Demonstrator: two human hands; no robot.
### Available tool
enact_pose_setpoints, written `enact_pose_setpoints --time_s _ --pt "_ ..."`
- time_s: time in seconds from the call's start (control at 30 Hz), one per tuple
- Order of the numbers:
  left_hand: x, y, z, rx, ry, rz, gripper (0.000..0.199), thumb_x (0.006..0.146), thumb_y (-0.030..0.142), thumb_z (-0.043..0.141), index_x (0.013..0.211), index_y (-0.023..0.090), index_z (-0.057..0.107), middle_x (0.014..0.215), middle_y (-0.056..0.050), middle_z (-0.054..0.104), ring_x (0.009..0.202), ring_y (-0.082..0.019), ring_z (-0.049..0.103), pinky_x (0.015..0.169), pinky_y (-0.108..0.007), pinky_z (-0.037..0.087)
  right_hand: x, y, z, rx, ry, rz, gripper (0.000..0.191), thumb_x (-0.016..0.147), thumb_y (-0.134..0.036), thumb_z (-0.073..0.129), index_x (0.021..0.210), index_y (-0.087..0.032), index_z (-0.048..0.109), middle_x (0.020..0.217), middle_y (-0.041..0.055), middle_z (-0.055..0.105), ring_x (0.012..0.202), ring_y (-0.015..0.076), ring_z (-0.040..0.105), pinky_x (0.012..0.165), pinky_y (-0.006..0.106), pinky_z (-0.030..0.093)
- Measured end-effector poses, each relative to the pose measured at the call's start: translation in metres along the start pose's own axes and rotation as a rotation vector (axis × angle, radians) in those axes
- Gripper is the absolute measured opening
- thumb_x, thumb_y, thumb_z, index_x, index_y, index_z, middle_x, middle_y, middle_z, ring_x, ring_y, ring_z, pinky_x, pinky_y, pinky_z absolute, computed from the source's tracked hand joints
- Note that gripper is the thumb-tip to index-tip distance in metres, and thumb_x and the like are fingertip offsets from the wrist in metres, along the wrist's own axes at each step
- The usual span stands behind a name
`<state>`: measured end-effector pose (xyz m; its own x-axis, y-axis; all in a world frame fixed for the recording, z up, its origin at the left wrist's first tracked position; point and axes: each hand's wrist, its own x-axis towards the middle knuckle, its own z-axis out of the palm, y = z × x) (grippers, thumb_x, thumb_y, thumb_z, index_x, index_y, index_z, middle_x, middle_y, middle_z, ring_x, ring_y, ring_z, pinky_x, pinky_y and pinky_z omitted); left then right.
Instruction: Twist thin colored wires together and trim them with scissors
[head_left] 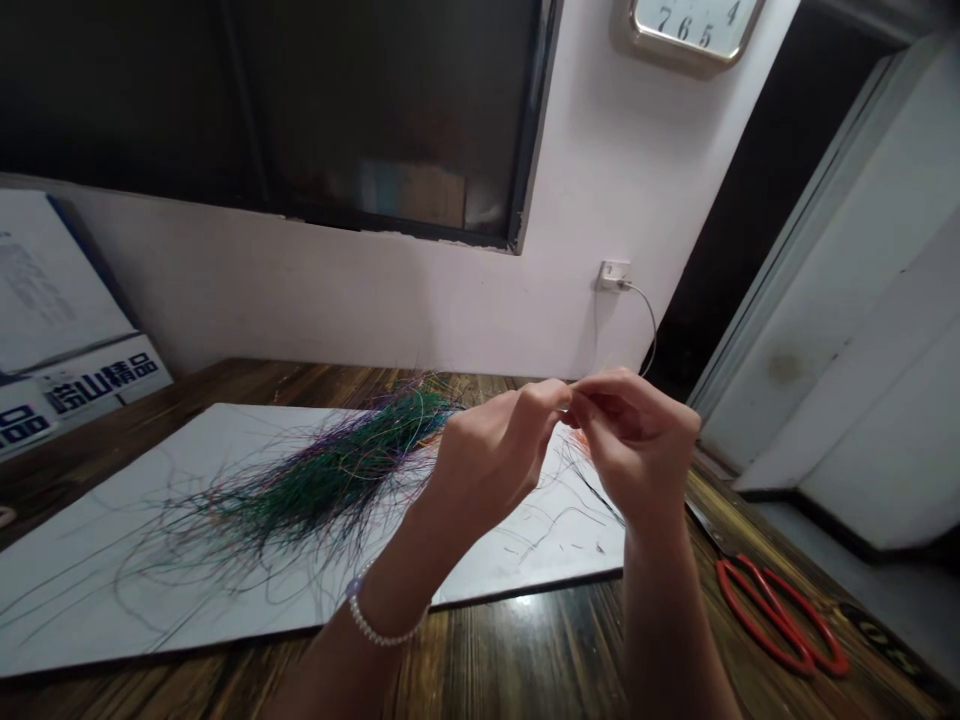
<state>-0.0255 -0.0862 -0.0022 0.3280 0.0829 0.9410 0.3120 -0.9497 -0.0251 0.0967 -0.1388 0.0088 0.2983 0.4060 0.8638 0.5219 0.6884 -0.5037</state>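
My left hand [495, 445] and my right hand [637, 440] meet in front of me, raised over the right end of a white board [82, 600]. Both pinch with thumb and fingertips, almost touching each other. Whatever is between the fingertips is too fine or too hidden to make out. To the left of my hands, a loose bundle of thin wire-like strands [322, 485], mostly green with purple, red and blue, lies spread on the board. A few dark strands [600, 495] and orange ones [579, 440] show beneath and behind my right hand.
Red-handled scissors [780, 615] lie on the dark wooden table [525, 650] at the right, near a black object [877, 635] with yellowish markings. Printed white boxes [105, 380] stand at the left. Behind are a wall, a socket [613, 275] with a plugged-in cable, and a doorway.
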Motion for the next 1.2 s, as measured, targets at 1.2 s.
enact_pose_setpoints --time_s 1.2 --pt "0.004 -0.006 0.006 0.072 0.093 0.168 0.018 0.085 0.011 0.054 0.101 0.018 0.05 0.063 0.005 0.063 0.046 -0.006 0.054 0.046 -0.017 0.039 0.009 0.006 -0.017 0.271 -0.144 0.514 0.011 0.068 -0.019 0.074 0.076 -0.017 0.066 0.06 -0.0041 0.059 0.04 0.0027 0.048 0.036 0.014 0.035"
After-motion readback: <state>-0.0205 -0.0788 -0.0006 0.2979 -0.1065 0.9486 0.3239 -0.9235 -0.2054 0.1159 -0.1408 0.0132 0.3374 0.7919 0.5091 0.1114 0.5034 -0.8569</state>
